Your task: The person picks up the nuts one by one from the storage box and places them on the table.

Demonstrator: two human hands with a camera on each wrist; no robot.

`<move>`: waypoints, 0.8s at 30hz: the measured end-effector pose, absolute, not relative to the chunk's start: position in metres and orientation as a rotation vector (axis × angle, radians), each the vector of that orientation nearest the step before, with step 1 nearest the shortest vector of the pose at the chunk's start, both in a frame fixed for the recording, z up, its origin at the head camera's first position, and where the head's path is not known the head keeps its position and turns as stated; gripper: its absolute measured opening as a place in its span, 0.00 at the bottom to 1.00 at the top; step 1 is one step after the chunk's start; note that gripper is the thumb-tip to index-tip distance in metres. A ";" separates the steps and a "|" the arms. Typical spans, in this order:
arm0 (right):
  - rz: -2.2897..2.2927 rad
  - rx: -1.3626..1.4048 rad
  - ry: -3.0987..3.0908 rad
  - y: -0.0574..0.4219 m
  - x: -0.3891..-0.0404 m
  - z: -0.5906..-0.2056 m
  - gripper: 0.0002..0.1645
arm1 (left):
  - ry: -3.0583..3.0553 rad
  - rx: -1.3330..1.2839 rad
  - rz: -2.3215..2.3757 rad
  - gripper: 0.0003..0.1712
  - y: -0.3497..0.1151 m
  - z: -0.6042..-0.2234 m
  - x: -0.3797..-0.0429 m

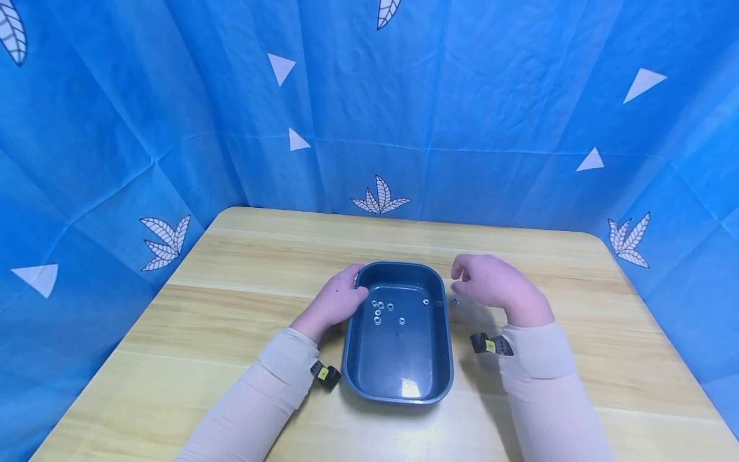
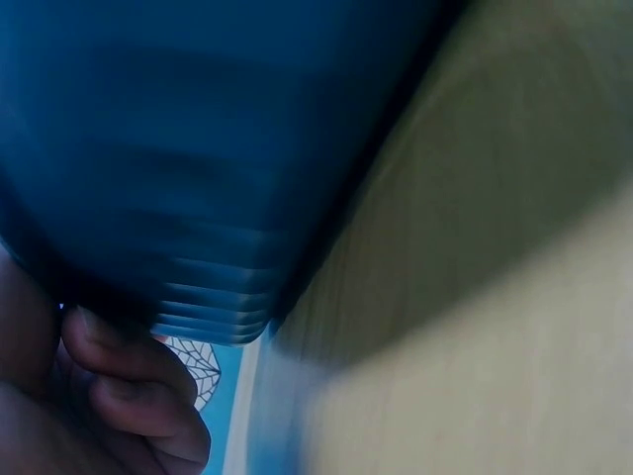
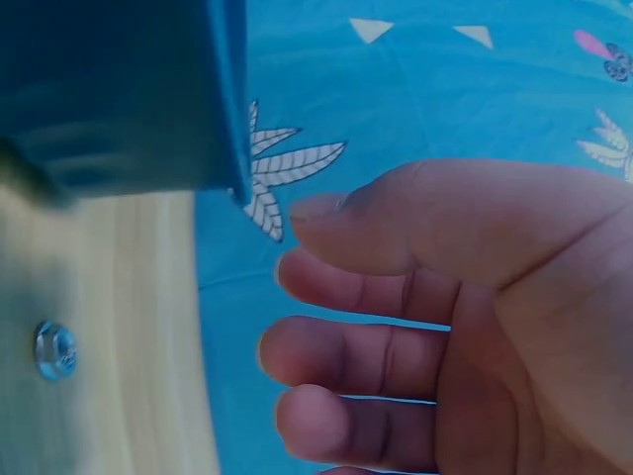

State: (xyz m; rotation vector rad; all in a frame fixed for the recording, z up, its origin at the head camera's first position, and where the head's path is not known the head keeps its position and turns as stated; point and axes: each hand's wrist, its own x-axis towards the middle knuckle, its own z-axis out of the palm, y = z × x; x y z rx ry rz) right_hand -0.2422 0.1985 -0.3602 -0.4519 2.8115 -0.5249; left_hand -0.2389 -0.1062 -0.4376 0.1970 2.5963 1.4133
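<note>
A dark blue rectangular tray (image 1: 397, 359) stands on the table, and several small metal nuts (image 1: 378, 320) lie on its floor, mostly toward the far left. My left hand (image 1: 337, 299) grips the tray's left rim, thumb over the edge and the other fingers against the outside wall; the left wrist view shows these curled fingers (image 2: 138, 386) below the ribbed wall. Over the table just right of the tray, my right hand (image 1: 493, 282) hovers with loosely bent fingers and nothing between them. Below it a flanged nut (image 3: 55, 350) lies on the table, apart from the fingertips.
The wooden table (image 1: 231, 321) reaches past the tray on every side. A blue curtain (image 1: 369, 96) with leaf and triangle prints hangs behind and along both sides. A black wrist camera (image 1: 484, 343) is strapped at the right sleeve, another camera (image 1: 328, 377) at the left.
</note>
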 end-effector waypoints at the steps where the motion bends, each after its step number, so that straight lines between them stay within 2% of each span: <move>1: -0.518 -0.458 2.818 0.197 -0.241 -0.358 0.13 | 2.596 0.201 1.415 0.31 -0.106 -0.437 -0.239; 11: -0.498 -0.545 2.868 0.178 -0.226 -0.344 0.07 | 2.592 0.198 1.412 0.32 -0.106 -0.438 -0.239; 24: -0.460 -0.660 2.903 0.144 -0.216 -0.334 0.08 | 2.586 0.190 1.419 0.32 -0.106 -0.435 -0.237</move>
